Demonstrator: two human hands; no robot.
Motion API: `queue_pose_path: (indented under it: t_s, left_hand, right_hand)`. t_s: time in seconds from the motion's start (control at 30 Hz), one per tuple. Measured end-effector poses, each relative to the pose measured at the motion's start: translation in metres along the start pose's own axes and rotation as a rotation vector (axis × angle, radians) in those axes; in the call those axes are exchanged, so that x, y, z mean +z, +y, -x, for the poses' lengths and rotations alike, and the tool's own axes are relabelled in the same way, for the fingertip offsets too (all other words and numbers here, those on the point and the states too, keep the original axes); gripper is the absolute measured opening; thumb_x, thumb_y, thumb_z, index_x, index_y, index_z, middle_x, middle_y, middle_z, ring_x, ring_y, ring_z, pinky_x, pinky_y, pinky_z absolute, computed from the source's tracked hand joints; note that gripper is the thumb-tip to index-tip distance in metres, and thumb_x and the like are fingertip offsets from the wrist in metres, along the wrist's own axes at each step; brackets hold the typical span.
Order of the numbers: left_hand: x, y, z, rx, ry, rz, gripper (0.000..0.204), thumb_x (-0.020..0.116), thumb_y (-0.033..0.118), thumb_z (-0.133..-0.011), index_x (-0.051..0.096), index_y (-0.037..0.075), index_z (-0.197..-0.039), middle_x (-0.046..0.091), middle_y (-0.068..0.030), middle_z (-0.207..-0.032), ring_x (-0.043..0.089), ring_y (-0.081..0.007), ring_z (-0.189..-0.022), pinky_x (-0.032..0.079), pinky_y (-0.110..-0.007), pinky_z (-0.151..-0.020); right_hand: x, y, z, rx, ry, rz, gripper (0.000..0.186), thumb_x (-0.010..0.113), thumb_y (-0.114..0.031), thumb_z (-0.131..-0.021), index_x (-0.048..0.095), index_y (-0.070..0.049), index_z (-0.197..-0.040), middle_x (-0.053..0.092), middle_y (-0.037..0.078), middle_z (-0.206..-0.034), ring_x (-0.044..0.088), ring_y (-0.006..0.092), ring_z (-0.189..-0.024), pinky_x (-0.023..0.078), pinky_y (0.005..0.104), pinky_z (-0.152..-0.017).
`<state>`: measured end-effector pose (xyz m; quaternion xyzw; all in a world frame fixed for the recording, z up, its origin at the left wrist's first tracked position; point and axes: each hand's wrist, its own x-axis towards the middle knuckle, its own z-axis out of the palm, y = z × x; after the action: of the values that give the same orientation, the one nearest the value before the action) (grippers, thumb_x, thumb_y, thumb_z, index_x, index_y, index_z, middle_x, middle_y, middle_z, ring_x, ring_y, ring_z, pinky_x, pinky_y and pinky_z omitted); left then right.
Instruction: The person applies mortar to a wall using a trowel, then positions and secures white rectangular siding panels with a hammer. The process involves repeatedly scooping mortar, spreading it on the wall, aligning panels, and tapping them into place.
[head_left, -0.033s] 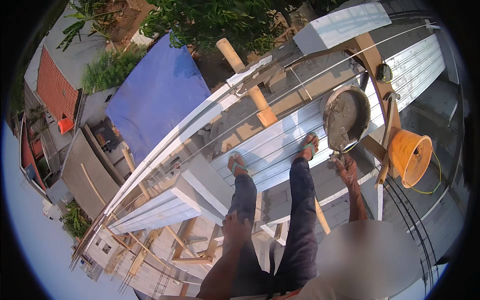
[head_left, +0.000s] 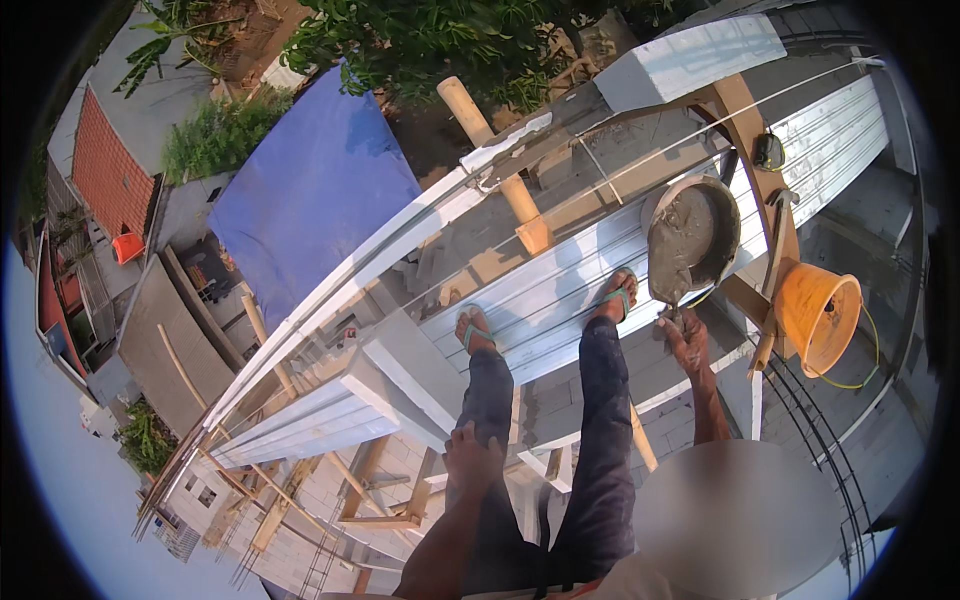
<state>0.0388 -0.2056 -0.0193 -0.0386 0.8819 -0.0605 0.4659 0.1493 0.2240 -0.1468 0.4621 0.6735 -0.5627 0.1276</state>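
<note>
My right hand is closed on the handle of a trowel. Grey wet mortar covers the trowel's blade, which lies over the near left rim of a round, dark bucket. More mortar sits inside that bucket, which stands on a ribbed, silvery metal deck. On my left leg, around the knee, rests my left hand, fingers spread and holding nothing.
An orange bucket stands at the right beside a wooden beam carrying a tape measure. Pale blocks lie far right and near left. A taut string crosses beyond my sandalled feet. Bent rebar runs lower right; the left edge drops away.
</note>
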Motion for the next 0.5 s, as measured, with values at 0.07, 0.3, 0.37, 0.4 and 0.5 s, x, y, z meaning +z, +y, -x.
queue_pose_path:
  t_s: [0.07,0.3,0.37,0.4,0.5]
  left_hand:
    - [0.000,-0.010,0.000,-0.026,-0.008,0.037,0.063,0.071,0.039,-0.086,0.058,0.009,-0.141,0.059,-0.0142,-0.137,0.057,-0.0370,-0.127,0.048,-0.052,-0.106]
    - [0.009,-0.037,-0.005,-0.050,-0.020,0.131,0.062,0.069,0.039,-0.087,0.060,0.009,-0.140,0.061,-0.0125,-0.137,0.057,-0.0346,-0.128,0.046,-0.050,-0.106]
    - [0.007,-0.045,-0.015,-0.027,-0.028,0.137,0.060,0.068,0.038,-0.087,0.061,0.009,-0.139,0.061,-0.0123,-0.137,0.057,-0.0341,-0.128,0.046,-0.049,-0.106]
    - [0.006,-0.048,-0.016,-0.028,-0.028,0.148,0.060,0.068,0.038,-0.087,0.062,0.009,-0.139,0.061,-0.0123,-0.137,0.057,-0.0339,-0.128,0.045,-0.049,-0.107]
    - [0.011,-0.056,-0.013,-0.052,-0.027,0.197,0.060,0.068,0.038,-0.087,0.062,0.009,-0.139,0.061,-0.0124,-0.138,0.057,-0.0337,-0.128,0.045,-0.048,-0.107]
  right_hand:
    - [0.037,-0.032,-0.001,0.014,-0.064,-0.048,0.025,0.077,-0.024,-0.096,0.069,-0.003,-0.105,0.062,-0.003,-0.074,0.053,0.0061,-0.070,0.046,0.0293,-0.063]
    - [0.115,-0.138,-0.070,-0.460,-0.118,0.354,0.026,0.074,-0.026,-0.092,0.071,-0.004,-0.105,0.070,0.009,-0.082,0.066,0.0229,-0.069,0.053,0.0380,-0.068]
    - [0.123,-0.163,-0.083,-0.666,-0.068,0.570,0.027,0.073,-0.025,-0.091,0.071,-0.004,-0.107,0.072,0.013,-0.088,0.070,0.0305,-0.075,0.056,0.0414,-0.071]
    - [0.130,-0.173,-0.090,-0.727,-0.056,0.663,0.028,0.072,-0.025,-0.089,0.071,-0.004,-0.109,0.072,0.014,-0.091,0.070,0.0330,-0.080,0.057,0.0426,-0.073]
    - [0.154,-0.209,-0.105,-0.879,-0.093,0.901,0.036,0.073,-0.024,-0.086,0.069,-0.007,-0.118,0.070,0.012,-0.098,0.071,0.0324,-0.091,0.060,0.0432,-0.077]
